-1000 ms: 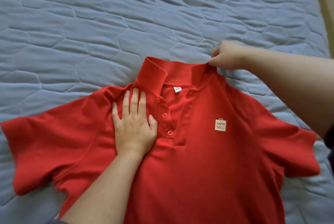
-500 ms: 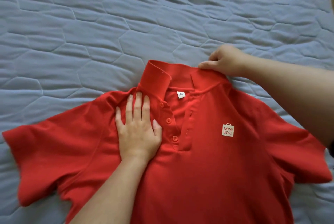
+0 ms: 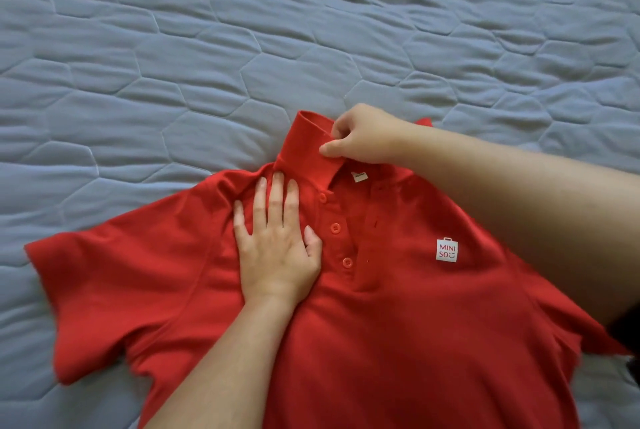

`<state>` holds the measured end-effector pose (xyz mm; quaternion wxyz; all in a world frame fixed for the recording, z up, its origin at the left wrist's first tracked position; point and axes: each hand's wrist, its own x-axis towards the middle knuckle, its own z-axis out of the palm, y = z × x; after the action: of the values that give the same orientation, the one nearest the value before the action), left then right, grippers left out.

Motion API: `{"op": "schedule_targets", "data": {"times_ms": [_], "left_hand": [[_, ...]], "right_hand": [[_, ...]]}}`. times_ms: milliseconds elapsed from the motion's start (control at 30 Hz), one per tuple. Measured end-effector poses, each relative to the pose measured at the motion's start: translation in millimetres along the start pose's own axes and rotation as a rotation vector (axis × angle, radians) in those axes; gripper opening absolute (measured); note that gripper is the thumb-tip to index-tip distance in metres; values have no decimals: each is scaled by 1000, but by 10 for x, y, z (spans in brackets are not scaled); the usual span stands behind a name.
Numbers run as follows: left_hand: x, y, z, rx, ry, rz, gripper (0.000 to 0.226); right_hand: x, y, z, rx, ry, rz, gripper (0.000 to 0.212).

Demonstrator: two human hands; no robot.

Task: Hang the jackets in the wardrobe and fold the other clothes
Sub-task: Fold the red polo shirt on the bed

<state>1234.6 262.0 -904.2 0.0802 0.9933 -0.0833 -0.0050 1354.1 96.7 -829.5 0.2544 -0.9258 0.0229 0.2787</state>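
Note:
A red polo shirt (image 3: pixel 398 317) lies front-up on the bed, sleeves spread left and right, with a white logo patch on its chest and three red buttons on an open placket. My left hand (image 3: pixel 277 248) lies flat, fingers apart, pressing the shirt just left of the placket below the collar. My right hand (image 3: pixel 363 141) reaches in from the right and pinches the raised collar (image 3: pixel 304 144) near its left-middle part. The collar's right end sticks out behind that hand.
A grey-blue quilted bedspread (image 3: pixel 207 47) with a hexagon stitch pattern fills the view around and beyond the shirt. A dark sleeve edge (image 3: pixel 628 328) shows at the far right by my right arm.
My right hand has slid left along the collar, from its right end to its left-middle part. The left hand stays pressed in place. The view has shifted slightly.

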Motion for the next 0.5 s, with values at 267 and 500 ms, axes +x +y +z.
{"op": "schedule_targets", "data": {"times_ms": [267, 500], "left_hand": [[-13, -16, 23, -61, 43, 31, 65], [-30, -7, -70, -142, 1, 35, 71]], "right_hand": [[231, 108, 325, 84, 300, 138, 13], [5, 106, 435, 172, 498, 98, 20]]}}
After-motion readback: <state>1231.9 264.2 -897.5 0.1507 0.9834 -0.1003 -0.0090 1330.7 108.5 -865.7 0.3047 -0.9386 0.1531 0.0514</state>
